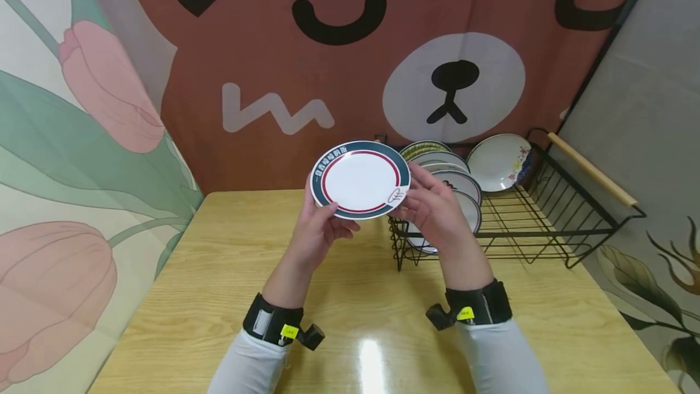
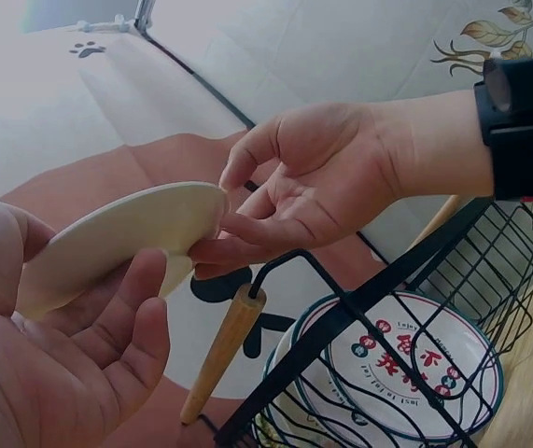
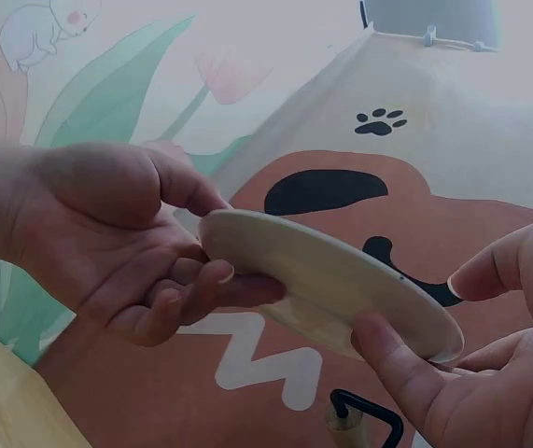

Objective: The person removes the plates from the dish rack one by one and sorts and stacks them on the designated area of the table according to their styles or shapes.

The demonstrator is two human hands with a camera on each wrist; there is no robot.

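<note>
Both hands hold up a white plate (image 1: 361,180) with a dark teal rim band, a red ring and lettering, its face toward the head camera. At the plate's left edge my left hand (image 1: 316,227) grips it, thumb over the rim and fingers beneath. My right hand (image 1: 437,210) holds the opposite edge, with its thumb at the rim and fingertips against the underside. From the wrists, the plate's pale underside (image 2: 126,224) shows tilted between the two hands.
A black wire dish rack (image 1: 525,234) with wooden handles (image 1: 593,169) stands at the right on the wooden table (image 1: 219,297). Several plates (image 1: 456,181) lean along its left side, and a floral dish (image 1: 492,163) rests at its back. Printed cloth (image 1: 262,157) hangs behind.
</note>
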